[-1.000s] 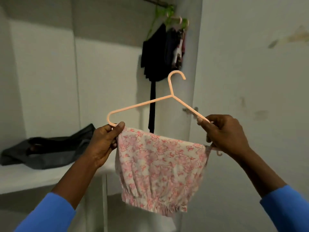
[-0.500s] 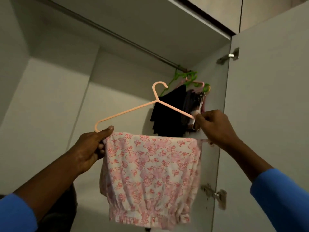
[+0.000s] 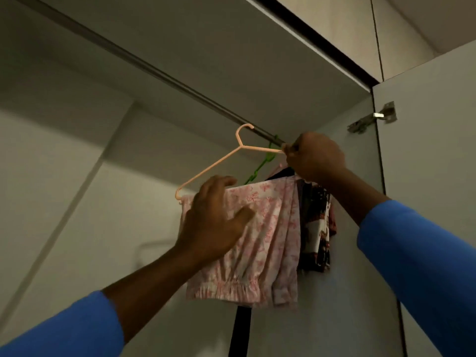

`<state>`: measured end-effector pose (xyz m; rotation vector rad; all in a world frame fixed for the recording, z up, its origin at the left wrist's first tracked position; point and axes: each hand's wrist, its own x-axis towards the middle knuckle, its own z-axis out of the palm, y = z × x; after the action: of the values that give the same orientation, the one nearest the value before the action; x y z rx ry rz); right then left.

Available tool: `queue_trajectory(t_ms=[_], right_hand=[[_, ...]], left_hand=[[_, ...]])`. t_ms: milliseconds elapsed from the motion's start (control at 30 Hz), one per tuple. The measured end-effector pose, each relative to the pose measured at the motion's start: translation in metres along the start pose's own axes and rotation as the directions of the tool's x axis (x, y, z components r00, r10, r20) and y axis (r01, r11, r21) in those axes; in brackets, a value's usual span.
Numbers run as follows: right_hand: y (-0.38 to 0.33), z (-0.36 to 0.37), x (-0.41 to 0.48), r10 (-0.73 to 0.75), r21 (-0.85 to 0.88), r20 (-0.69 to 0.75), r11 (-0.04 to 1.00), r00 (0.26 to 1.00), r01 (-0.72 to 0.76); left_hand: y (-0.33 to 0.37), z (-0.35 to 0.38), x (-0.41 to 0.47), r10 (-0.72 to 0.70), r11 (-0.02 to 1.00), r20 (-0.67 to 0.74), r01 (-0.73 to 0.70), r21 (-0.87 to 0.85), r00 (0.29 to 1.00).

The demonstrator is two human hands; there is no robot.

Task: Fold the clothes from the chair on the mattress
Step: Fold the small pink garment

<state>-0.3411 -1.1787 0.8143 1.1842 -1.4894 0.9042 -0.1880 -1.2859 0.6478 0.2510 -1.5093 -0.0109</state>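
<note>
Right hand (image 3: 315, 157) is curled tight round the right end of the peach hanger (image 3: 213, 166), and the hook sits over the closet rail (image 3: 180, 83). Left hand (image 3: 213, 220) is loose with fingers spread, just resting on the pink floral garment (image 3: 270, 240) draped below the rail. Dark clothes (image 3: 316, 228) and a green hanger (image 3: 255, 173) hang further right on the rail.
</note>
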Motion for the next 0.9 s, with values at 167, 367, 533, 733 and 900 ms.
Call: queue_trajectory(t_ms=[167, 367, 533, 733, 900], right_hand=[[-0.024, 0.021, 0.038, 0.002, -0.108, -0.014, 0.994, 1.000, -0.004], [-0.031, 0.053, 0.063, 0.033, -0.216, 0.007, 0.976, 0.999, -0.031], [-0.029, 0.073, 0.084, 0.096, -0.236, -0.004, 0.967, 0.995, -0.094], [-0.039, 0.085, 0.116, 0.161, -0.236, -0.063, 0.956, 0.985, -0.172], [-0.030, 0.092, 0.113, 0.215, -0.210, -0.165, 0.946, 0.963, -0.247]], left_hand=[[-0.006, 0.065, 0.046, -0.036, 0.998, 0.168, 0.029, 0.048, 0.985], [-0.029, 0.109, 0.081, -0.107, 0.994, 0.213, 0.102, 0.035, 0.971], [-0.049, 0.118, 0.102, -0.088, 0.996, 0.296, 0.083, 0.031, 0.951], [-0.067, 0.118, 0.139, -0.010, 0.999, 0.384, 0.029, -0.042, 0.923], [-0.079, 0.115, 0.121, 0.042, 0.985, 0.383, 0.026, -0.170, 0.923]])
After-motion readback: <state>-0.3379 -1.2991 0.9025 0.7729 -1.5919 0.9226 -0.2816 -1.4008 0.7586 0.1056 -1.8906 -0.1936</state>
